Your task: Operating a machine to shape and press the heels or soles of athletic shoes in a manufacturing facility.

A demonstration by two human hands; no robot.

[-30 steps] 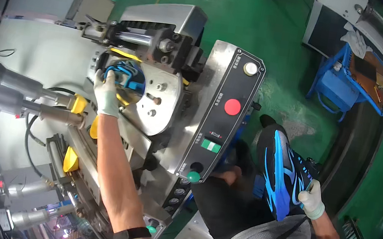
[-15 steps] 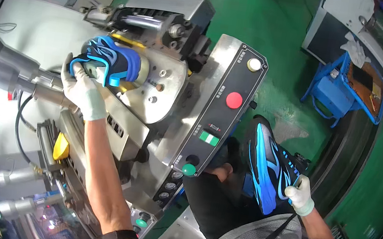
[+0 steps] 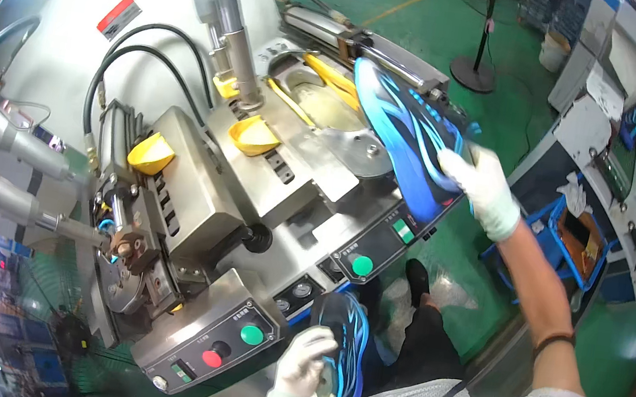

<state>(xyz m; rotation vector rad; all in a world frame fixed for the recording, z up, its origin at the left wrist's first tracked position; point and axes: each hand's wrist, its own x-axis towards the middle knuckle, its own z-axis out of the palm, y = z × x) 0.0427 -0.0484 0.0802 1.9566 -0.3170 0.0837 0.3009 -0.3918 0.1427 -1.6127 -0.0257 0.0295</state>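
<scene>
My right hand (image 3: 486, 191), in a white glove, grips a blue and black sneaker upper (image 3: 402, 133) by one end. It hangs in front of the machine's metal clamping station (image 3: 327, 106), which has yellow pads along its sides. Low in the view, beside my lap, my left hand (image 3: 302, 368), also gloved, is closed on the edge of another blue and black sneaker upper (image 3: 352, 349). That upper's opening faces my left glove, and the fingertips there are partly hidden.
A control panel (image 3: 238, 335) with green and red buttons stands at lower left. Metal cylinders (image 3: 232, 32) hang over the station. Yellow curved pads (image 3: 254, 135) sit on the machine. To the right are a blue cart (image 3: 572, 242) and a fan stand (image 3: 474, 74).
My left hand has taken its sneaker upper off the station and brought it down toward my lap. My right hand has raised the other upper to the station. The view has shifted left.
</scene>
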